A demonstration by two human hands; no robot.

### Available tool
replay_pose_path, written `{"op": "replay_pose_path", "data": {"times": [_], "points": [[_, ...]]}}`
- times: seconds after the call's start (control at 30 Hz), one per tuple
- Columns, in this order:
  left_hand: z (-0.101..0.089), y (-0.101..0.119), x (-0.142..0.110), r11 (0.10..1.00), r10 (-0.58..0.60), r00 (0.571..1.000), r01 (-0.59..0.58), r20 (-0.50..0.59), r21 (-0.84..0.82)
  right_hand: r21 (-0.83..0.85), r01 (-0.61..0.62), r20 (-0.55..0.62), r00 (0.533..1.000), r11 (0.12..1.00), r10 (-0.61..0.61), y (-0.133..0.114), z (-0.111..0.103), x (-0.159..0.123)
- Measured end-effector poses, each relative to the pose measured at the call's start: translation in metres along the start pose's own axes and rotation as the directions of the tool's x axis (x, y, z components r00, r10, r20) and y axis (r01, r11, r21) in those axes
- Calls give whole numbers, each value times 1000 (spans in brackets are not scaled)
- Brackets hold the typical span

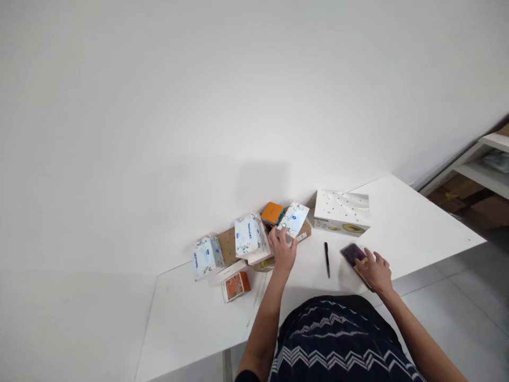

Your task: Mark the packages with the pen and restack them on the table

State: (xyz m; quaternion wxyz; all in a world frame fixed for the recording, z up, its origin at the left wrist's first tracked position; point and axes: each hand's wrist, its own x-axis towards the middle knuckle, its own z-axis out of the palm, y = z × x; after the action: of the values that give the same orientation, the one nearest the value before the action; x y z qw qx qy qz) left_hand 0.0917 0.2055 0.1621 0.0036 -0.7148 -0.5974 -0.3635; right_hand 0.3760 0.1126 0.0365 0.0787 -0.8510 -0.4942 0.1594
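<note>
My right hand (377, 272) is over the phone (352, 253), to the right of the pen (326, 260). Its fingers are bent but apart, and I can't tell if they touch. My left hand (284, 256) is left of the pen, its fingers on the small flowery box (298, 215); I can't tell how tight. The red box (235, 286) lies well left of the pen. Also left are two flowery packs (247, 236) and an orange box (272, 212), in a messy heap. The big white box (342, 209) sits beyond the pen, apart from the heap. So nothing looks neatly lined up, and I can't say how much is done. My hand hides part of the small box, the heap covers things underneath, and the shelf (481, 179) far right is cut off and blurry.
</note>
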Motion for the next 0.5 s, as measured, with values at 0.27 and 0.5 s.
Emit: {"op": "replay_pose_path", "data": {"times": [0.27,0.5], "points": [[16,-1,8,967,-66,997,56,31,250,361,25,-146,989,932,30,-15,-45,28],[14,22,-11,979,179,979,-166,-100,120,691,-255,47,950,677,310,-50,-92,79]]}}
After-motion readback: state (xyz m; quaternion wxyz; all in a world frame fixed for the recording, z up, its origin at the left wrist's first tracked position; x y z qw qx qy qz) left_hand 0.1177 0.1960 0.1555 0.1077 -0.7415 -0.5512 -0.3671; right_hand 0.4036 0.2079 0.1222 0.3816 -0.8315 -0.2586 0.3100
